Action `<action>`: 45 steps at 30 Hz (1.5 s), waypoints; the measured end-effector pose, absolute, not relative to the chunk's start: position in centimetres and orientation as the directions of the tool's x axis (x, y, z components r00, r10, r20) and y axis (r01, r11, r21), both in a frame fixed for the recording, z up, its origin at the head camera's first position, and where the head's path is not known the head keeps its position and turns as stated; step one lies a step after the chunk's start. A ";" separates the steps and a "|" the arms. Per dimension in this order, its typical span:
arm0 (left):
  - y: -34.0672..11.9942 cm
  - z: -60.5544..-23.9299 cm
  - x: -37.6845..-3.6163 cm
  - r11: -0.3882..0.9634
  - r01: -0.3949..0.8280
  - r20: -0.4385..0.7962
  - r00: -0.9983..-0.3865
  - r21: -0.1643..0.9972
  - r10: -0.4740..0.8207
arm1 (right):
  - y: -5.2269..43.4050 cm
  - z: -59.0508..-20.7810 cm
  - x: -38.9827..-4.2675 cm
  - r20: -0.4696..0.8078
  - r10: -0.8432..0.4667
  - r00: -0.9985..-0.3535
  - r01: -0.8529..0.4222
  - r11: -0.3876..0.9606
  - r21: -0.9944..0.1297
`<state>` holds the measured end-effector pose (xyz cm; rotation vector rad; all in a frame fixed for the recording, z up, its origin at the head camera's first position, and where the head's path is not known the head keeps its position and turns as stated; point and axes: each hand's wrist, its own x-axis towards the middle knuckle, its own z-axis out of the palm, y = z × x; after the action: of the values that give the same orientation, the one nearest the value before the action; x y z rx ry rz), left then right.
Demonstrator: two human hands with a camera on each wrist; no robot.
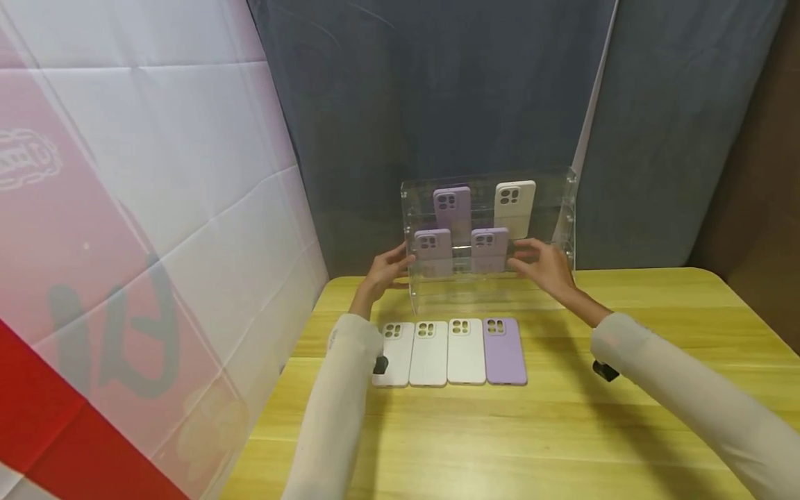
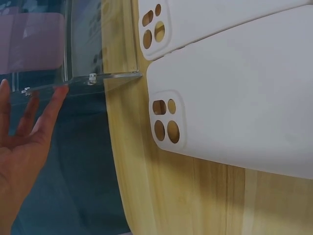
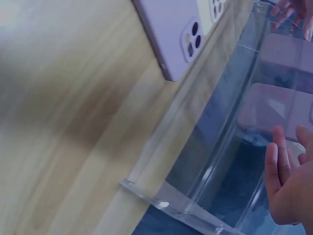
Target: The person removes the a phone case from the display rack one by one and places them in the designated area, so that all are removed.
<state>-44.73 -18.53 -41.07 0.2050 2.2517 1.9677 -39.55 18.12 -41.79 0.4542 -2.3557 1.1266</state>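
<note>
Rack: a clear acrylic display rack (image 1: pixel 487 292) stands at the back edge of the wooden table (image 1: pixel 562 430), right in front of the grey curtain.
Left hand: the left hand (image 1: pixel 384 271) sits at the rack's left side, fingers straight, fingertips just touching the edge, not gripping anything.
Right hand: the right hand (image 1: pixel 540 264) is up against the rack's right front, fingers relaxed and spread, nothing pinched.
In the rack: three purple cases (image 1: pixel 453 205) and one white case (image 1: pixel 515 201), all upright on two levels.
On the table: three white cases (image 1: pixel 428 353) plus a purple case (image 1: pixel 503 351), flat in a row, touching side by side, just in front of the rack.
</note>
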 end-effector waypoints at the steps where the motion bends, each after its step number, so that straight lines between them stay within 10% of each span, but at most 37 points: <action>1: -18.5 -41.1 -44.7 0.137 0.011 -0.017 -0.980 0.991 0.196 | 18.0 -41.6 -39.6 0.555 -0.082 -0.828 -0.480 0.615 -0.626; 45: -19.3 -41.3 -44.9 0.151 0.023 -0.003 -0.985 0.988 0.171 | 16.7 -35.1 -39.1 0.555 -0.064 -0.829 -0.515 0.470 -0.716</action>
<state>-44.87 -19.26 -41.35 0.1947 2.2931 1.9663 -39.12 16.73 -35.12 0.4817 -2.2658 1.3284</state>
